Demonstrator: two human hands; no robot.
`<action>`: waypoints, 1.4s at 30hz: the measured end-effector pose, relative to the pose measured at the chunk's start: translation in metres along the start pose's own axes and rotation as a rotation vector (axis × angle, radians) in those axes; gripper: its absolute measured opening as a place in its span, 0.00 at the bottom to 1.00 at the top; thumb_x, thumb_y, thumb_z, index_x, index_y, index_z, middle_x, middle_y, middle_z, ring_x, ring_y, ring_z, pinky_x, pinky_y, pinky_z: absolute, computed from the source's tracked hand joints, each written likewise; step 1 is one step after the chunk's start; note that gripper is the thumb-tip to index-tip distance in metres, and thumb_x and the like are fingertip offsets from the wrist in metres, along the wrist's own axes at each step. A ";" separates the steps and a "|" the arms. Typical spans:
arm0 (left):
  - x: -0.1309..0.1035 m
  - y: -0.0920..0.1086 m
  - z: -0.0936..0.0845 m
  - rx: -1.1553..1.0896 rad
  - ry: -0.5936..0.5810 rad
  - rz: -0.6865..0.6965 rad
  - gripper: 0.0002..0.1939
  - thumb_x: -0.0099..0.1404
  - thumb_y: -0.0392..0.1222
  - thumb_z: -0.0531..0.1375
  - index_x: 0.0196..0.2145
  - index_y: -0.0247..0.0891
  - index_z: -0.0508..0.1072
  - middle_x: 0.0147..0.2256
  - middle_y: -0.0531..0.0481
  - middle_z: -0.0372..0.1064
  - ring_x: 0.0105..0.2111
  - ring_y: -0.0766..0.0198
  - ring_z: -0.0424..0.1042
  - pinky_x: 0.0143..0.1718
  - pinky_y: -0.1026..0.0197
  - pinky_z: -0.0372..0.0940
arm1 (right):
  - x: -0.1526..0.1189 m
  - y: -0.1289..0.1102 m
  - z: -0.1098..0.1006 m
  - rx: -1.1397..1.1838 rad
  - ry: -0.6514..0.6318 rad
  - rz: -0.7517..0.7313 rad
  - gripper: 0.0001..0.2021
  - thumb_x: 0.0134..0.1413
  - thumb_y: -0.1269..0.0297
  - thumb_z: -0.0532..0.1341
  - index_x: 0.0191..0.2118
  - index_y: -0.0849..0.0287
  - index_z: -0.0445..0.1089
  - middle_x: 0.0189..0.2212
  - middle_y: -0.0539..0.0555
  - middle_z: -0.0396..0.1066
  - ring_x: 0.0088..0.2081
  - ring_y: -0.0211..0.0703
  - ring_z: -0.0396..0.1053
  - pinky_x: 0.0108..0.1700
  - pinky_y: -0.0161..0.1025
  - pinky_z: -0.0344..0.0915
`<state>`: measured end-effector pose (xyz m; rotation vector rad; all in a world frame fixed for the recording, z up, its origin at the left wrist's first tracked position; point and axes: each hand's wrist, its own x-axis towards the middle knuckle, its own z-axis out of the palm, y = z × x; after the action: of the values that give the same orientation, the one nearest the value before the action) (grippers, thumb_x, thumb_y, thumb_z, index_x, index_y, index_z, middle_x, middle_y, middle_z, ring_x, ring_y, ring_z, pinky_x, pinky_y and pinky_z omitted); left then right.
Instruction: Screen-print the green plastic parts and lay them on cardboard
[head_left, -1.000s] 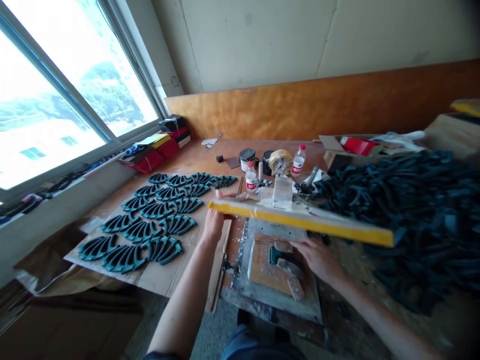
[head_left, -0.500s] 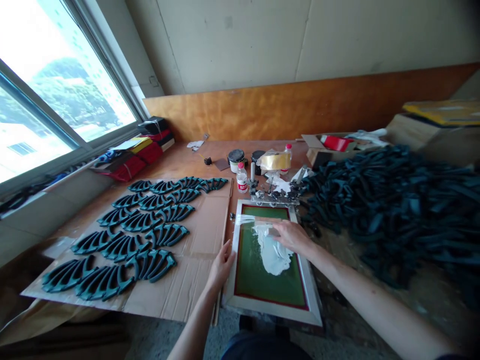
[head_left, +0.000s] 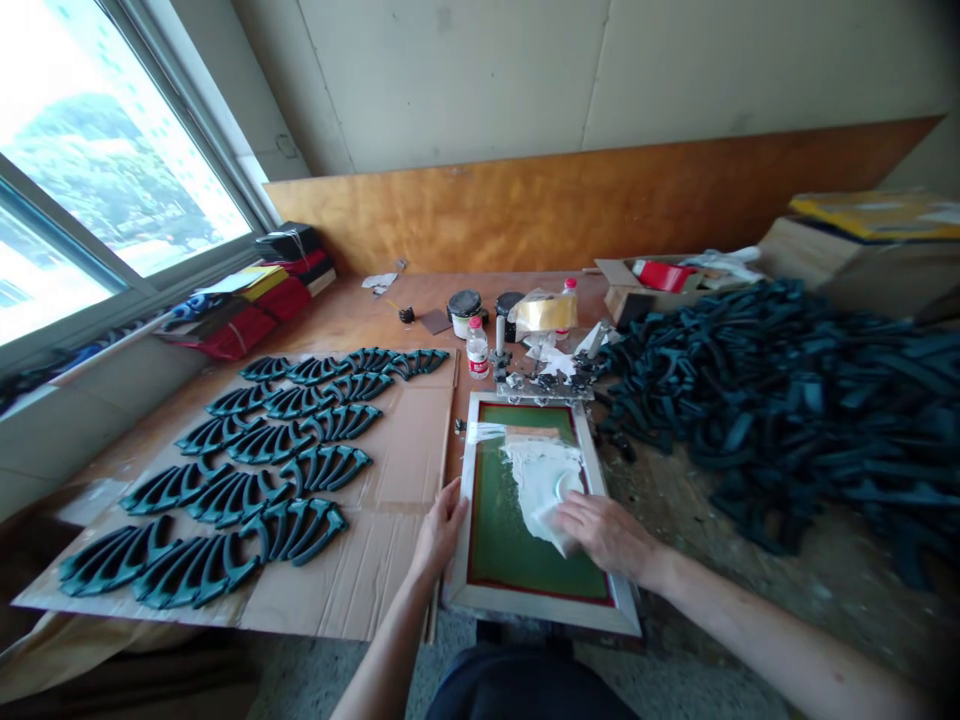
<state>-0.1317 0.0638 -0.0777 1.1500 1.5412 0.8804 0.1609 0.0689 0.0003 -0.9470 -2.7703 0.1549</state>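
Note:
A framed green screen (head_left: 491, 550) lies on the bench with thick white paste (head_left: 536, 480) spread over its middle and upper right. My left hand (head_left: 442, 525) grips the left edge of the frame. Over the right part of the screen, my right hand (head_left: 607, 535) is closed at the lower edge of the paste; what is under its fingers is whitish and blurred. A wooden-edged strip (head_left: 532, 433) lies across the screen's upper part. Behind the frame stands a metal clamp fixture (head_left: 544, 387).
Dark green curved pieces (head_left: 199, 565) lie in rows on cardboard (head_left: 409, 450) at left. A big pile of dark pieces (head_left: 825, 400) covers the right. A bottle (head_left: 477, 350), a jar (head_left: 465, 312) and a tape roll (head_left: 544, 313) stand behind.
My right hand has moved down the screen toward me, and the paste reaches further to the right. My left hand stays at the frame's edge. The view has shifted slightly.

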 end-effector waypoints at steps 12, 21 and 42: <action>-0.002 0.005 0.002 -0.172 0.018 -0.057 0.38 0.55 0.60 0.60 0.57 0.33 0.63 0.32 0.47 0.76 0.30 0.59 0.74 0.31 0.61 0.67 | -0.004 0.000 -0.001 0.086 0.047 0.025 0.09 0.56 0.75 0.55 0.36 0.58 0.71 0.33 0.54 0.70 0.39 0.45 0.65 0.40 0.39 0.62; -0.019 0.063 -0.018 -0.250 -0.049 -0.079 0.47 0.50 0.63 0.64 0.61 0.36 0.59 0.27 0.52 0.73 0.26 0.62 0.72 0.26 0.63 0.64 | 0.071 0.061 -0.067 -0.072 0.131 0.404 0.28 0.52 0.57 0.66 0.59 0.50 0.63 0.39 0.53 0.72 0.42 0.48 0.68 0.42 0.39 0.64; -0.056 0.086 0.082 -0.487 -0.354 -0.437 0.40 0.53 0.71 0.55 0.49 0.34 0.70 0.39 0.38 0.75 0.35 0.54 0.75 0.27 0.60 0.66 | 0.011 -0.037 0.035 0.217 0.230 0.678 0.06 0.63 0.64 0.55 0.36 0.59 0.64 0.33 0.56 0.69 0.37 0.46 0.67 0.39 0.39 0.61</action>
<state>-0.0270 0.0349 -0.0029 0.5486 1.1359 0.6581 0.1226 0.0453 -0.0258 -1.6739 -2.0773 0.4066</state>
